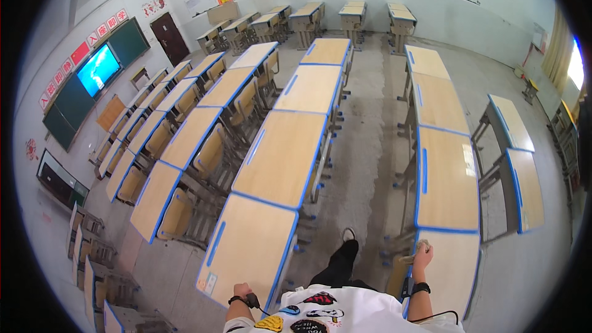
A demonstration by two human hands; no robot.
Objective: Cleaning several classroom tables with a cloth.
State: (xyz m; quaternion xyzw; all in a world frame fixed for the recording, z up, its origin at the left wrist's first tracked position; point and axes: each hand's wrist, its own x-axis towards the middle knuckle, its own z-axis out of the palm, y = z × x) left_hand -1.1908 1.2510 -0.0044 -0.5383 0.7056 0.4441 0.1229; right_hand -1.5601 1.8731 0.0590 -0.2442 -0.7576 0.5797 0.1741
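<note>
My right hand (422, 258) is closed around a crumpled brownish cloth (422, 243), over the left part of a wood-topped school desk (451, 259) with blue edging. A loose end of the cloth hangs out past the desk's left edge. On the other side, my left hand (241, 290) is above the near edge of another blue-edged desk (249, 240); its fingers are curled out of sight, and nothing shows in it. Whether it touches the desktop, I cannot tell. Near its left corner that desk bears a small sticker (210, 283). Both wrists wear black bands with small devices.
An aisle of worn concrete floor (358, 148) runs ahead between two desk rows, with my shoe (348, 234) on it. Desk legs protrude at both sides. Chairs (210, 150) stand between rows on the left. A lit screen (98, 69) sits between chalkboards; two desks (525, 189) stand at right.
</note>
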